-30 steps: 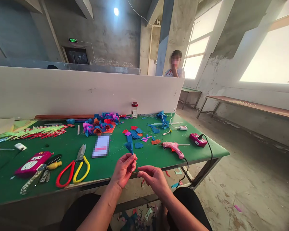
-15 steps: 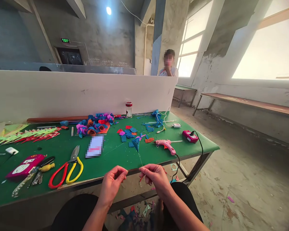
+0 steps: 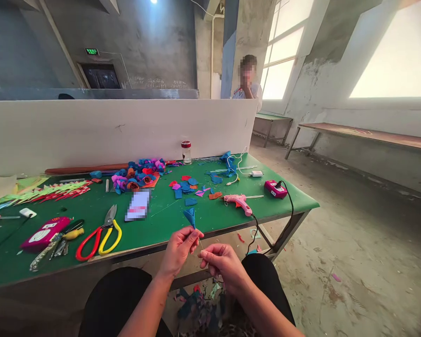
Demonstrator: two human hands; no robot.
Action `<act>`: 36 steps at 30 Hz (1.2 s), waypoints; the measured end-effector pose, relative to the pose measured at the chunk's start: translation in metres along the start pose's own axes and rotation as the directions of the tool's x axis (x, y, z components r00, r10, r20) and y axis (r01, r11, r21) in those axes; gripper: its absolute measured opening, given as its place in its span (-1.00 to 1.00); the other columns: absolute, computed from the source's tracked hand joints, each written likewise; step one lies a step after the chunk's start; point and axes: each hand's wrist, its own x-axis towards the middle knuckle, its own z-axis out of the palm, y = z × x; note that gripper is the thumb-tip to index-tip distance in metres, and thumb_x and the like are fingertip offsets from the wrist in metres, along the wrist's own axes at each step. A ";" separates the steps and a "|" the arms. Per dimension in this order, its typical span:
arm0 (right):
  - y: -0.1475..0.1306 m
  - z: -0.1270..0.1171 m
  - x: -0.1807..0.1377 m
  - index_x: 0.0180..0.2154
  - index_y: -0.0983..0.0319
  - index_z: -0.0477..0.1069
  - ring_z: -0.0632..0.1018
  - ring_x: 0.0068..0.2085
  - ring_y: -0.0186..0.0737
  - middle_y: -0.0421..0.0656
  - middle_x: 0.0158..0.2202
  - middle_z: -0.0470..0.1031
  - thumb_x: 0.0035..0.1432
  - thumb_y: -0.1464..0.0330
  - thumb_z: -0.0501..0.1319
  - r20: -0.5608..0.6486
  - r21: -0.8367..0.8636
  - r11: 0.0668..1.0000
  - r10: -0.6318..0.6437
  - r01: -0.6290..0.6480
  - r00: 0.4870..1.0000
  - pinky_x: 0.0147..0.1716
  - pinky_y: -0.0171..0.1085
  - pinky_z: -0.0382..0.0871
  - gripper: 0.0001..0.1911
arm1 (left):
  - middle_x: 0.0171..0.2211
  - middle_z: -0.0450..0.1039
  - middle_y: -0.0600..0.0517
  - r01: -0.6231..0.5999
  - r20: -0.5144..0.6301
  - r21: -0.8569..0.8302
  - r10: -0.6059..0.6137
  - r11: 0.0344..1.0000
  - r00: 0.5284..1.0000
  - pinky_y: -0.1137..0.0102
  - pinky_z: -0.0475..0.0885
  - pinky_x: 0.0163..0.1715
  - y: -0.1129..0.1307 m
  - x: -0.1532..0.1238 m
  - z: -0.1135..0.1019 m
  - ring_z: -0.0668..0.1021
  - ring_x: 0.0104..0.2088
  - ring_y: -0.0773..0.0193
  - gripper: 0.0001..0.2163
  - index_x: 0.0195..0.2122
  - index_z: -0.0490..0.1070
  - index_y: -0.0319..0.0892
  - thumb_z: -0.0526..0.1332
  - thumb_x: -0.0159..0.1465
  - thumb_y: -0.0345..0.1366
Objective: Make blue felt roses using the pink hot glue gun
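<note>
A cone-shaped blue paper flower (image 3: 190,217) on a thin wire stem (image 3: 201,244) is held up at the table's front edge. My left hand (image 3: 178,250) pinches it at its base, fingers closed. Just to the right and lower, my right hand (image 3: 221,263) is closed in a pinch on the stem. Cut paper petals (image 3: 186,186) in blue, red and pink lie loose on the table beyond my hands. To their right rests a pink glue gun (image 3: 239,203) with a clear glue stick in its back.
On the green table (image 3: 168,222) lie red-and-yellow-handled scissors (image 3: 105,234), a phone (image 3: 138,205), finished paper flowers (image 3: 136,175), a lidded jar (image 3: 186,153) and two pink power sockets (image 3: 275,189), (image 3: 46,234). A white partition (image 3: 119,131) stands behind; beyond it is a person (image 3: 248,84).
My left hand, earlier apart from the flower, now grips its base. The flower has come off the tabletop papers towards me, its stem still in my right hand. The view has shifted slightly.
</note>
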 end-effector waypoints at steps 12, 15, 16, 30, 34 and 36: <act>-0.007 -0.020 0.011 -0.49 0.31 0.52 0.25 -0.70 -0.54 -0.20 -0.59 0.50 -0.11 0.14 0.41 -0.083 0.074 0.992 -0.099 0.105 0.992 -0.69 -0.44 0.02 -0.66 | -0.61 0.23 0.11 -0.197 0.020 0.758 0.280 0.622 0.960 0.43 0.15 -0.50 -0.041 -0.030 0.012 0.30 -0.58 0.35 -0.66 -0.55 0.14 -0.13 -0.13 0.38 -0.24; -0.012 -0.031 0.018 -0.42 0.32 0.56 0.25 -0.70 -0.54 -0.20 -0.57 0.51 -0.12 0.13 0.41 -0.118 0.072 0.990 -0.110 0.119 0.987 -0.70 -0.44 0.02 -0.64 | -0.56 0.40 0.02 -0.090 0.102 0.879 0.001 0.468 0.995 0.39 0.22 -0.46 -0.080 -0.042 0.011 0.43 -0.53 0.28 -0.62 -0.52 0.31 -0.15 -0.11 0.38 -0.20; -0.013 -0.034 0.020 -0.40 0.32 0.57 0.24 -0.69 -0.55 -0.19 -0.57 0.51 -0.11 0.13 0.41 -0.120 0.071 0.990 -0.109 0.119 0.987 -0.70 -0.44 0.02 -0.63 | -0.53 0.46 -0.02 -0.031 0.081 0.922 -0.113 0.387 0.990 0.36 0.28 -0.40 -0.095 -0.045 0.012 0.49 -0.48 0.23 -0.62 -0.50 0.37 -0.16 -0.09 0.37 -0.21; -0.013 -0.037 0.022 -0.36 0.32 0.58 0.20 -0.69 -0.56 -0.18 -0.55 0.50 -0.02 0.14 0.36 -0.023 0.047 0.993 -0.110 0.111 0.994 -0.69 -0.42 -0.07 -0.66 | -0.15 0.57 -0.28 0.174 -0.029 0.964 -0.571 0.200 0.820 -0.03 0.17 0.08 -0.197 -0.047 0.020 0.51 0.00 -0.16 -0.78 -0.28 0.59 -0.21 0.17 0.12 -0.45; -0.013 -0.035 0.022 -0.37 0.32 0.58 0.10 -0.69 -0.59 -0.19 -0.56 0.49 0.00 0.14 0.35 0.004 0.036 0.993 -0.117 0.117 0.993 -0.67 -0.39 -0.20 -0.66 | 0.05 0.47 -0.19 0.210 -0.029 0.945 -0.573 0.252 0.819 -0.09 0.21 0.03 -0.183 -0.050 0.023 0.41 0.11 -0.24 -0.67 -0.22 0.57 -0.09 0.30 -0.05 -0.47; -0.014 -0.033 0.021 -0.37 0.32 0.58 0.10 -0.69 -0.58 -0.18 -0.56 0.49 0.01 0.14 0.35 0.000 0.031 0.993 -0.114 0.114 0.993 -0.66 -0.38 -0.19 -0.66 | -0.19 0.57 -0.22 0.224 -0.016 0.927 -0.567 0.300 0.824 0.03 0.34 -0.13 -0.169 -0.044 0.026 0.55 -0.10 -0.19 -0.80 -0.33 0.57 -0.18 0.29 -0.02 -0.44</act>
